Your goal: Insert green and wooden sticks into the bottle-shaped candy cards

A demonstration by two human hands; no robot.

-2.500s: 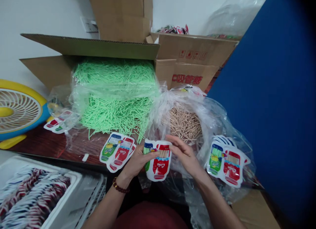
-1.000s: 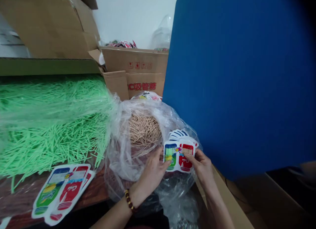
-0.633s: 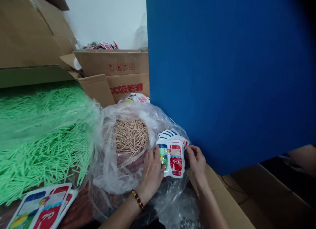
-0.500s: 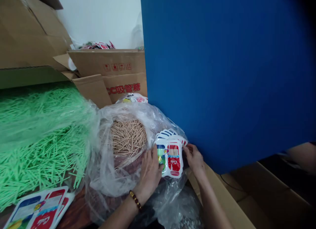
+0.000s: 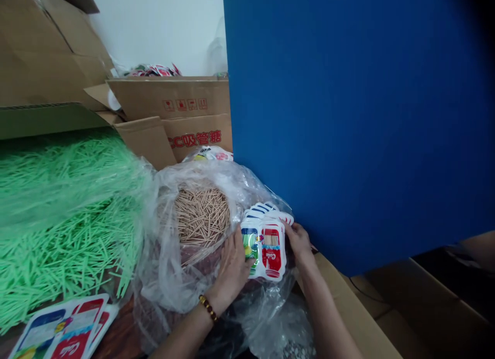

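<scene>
My left hand [image 5: 233, 263], a beaded bracelet at its wrist, grips the left edge of a stack of printed two-part candy packets [image 5: 273, 261]. Its thumb lies over the lower left of the top packet. One half of that packet is red with "Cola" lettering and tan sticks in a window; the other is blue and green with green sticks. At the stack's upper right, my right hand [image 5: 299, 241] has its fingers closed on a packet's edge. Behind, more packets [image 5: 263, 209] lie fanned out. A clear plastic bag [image 5: 162, 276] of tan candy sticks [image 5: 203, 214] stands left of the stack.
Bright green sticks [image 5: 65, 245] fill a plastic-lined box at left. More Cola packets [image 5: 64, 328] lie at lower left. Cardboard boxes [image 5: 193, 98] stand behind. A large blue panel [image 5: 348, 116] blocks the right side. Crumpled plastic [image 5: 278, 323] hangs below my hands.
My right hand has shifted slightly left and up over the stack's upper right corner, and a packet edge there now sits differently. The left hand has moved slightly left along with the stack.
</scene>
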